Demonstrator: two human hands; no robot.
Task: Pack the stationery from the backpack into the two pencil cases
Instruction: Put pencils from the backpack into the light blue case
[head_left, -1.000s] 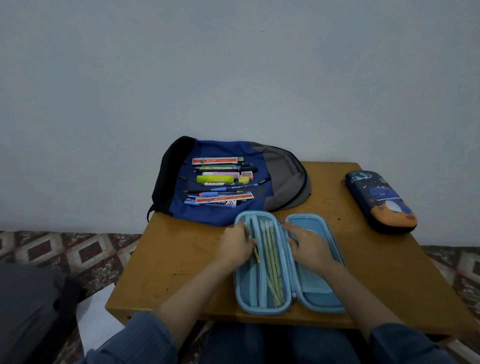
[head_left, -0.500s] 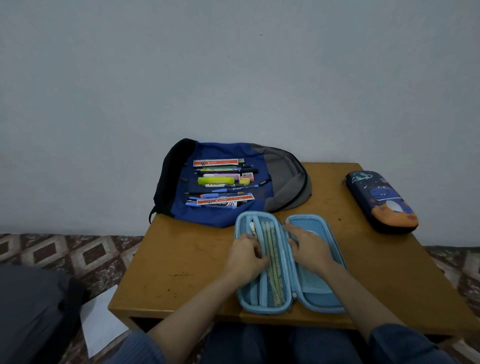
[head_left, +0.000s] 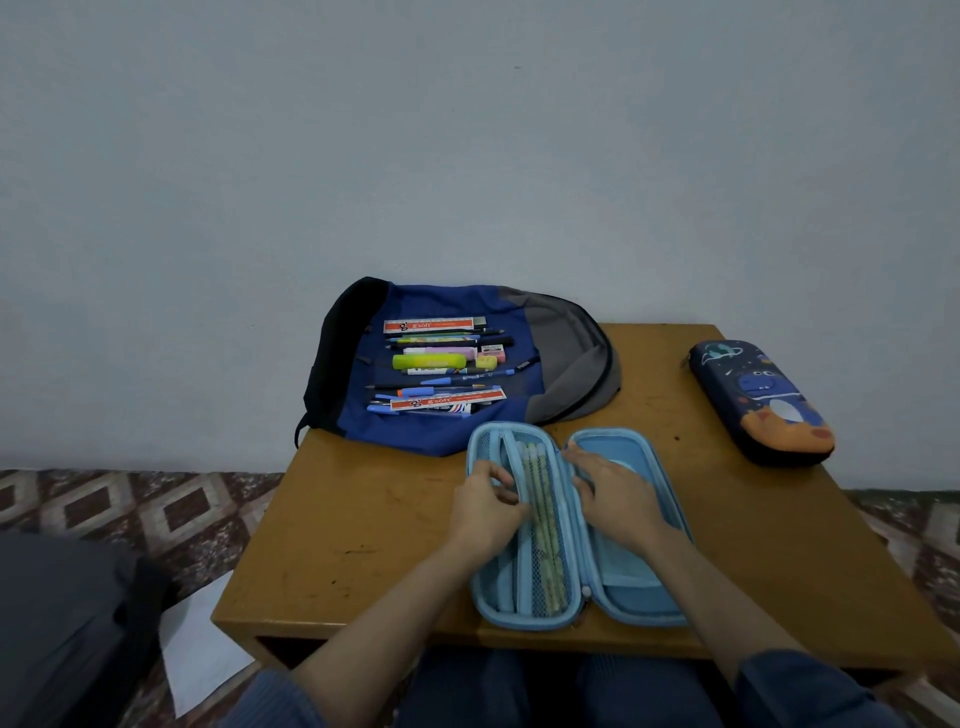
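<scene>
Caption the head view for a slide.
Left hand and right hand on the open blue case of pencils; stationery covers backpack.

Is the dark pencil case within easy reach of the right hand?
Probably yes: the right hand rests on the open blue case, and only bare table lies between it and the dark case.

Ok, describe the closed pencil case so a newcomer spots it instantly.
Find the wooden table, then its far right corner, right of the backpack. The closed pencil case lies there: navy with an orange end, unlike the open light-blue case.
</scene>
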